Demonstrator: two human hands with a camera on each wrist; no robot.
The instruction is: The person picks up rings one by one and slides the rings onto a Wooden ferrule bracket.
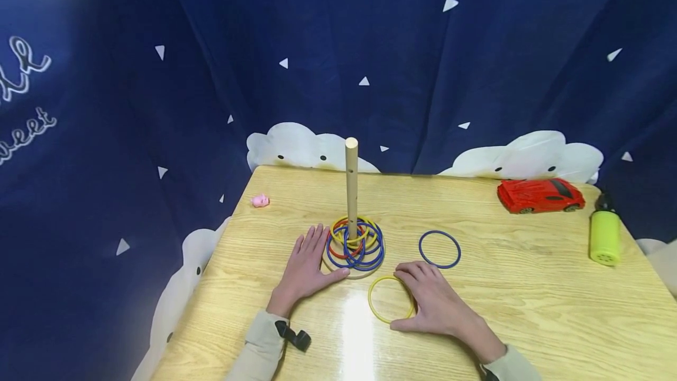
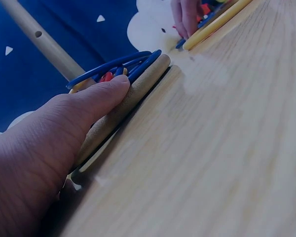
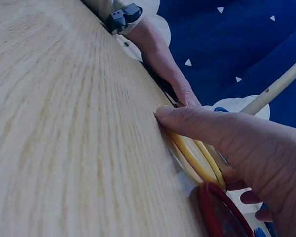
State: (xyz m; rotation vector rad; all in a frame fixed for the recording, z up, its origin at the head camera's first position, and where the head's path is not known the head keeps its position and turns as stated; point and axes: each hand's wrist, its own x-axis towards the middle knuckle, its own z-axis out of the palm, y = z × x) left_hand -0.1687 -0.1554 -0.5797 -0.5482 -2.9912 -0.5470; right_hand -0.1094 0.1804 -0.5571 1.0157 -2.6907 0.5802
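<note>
A wooden ring-toss stand stands upright, with several blue, yellow and red rings loosely piled round its post. My left hand lies beside it with straight fingers, the thumb resting on the rim of the round wooden base. To the right, my right hand holds the right side of a yellow ring that lies on the table, thumb at the near side and fingers at the far side. A red ring shows below that hand in the right wrist view; the hand hides it in the head view.
A blue ring lies just beyond my right hand. A red toy car and a lime-green bottle are at the back right of the wooden table. Near the back left edge sits a small pink toy. A blue curtain hangs behind.
</note>
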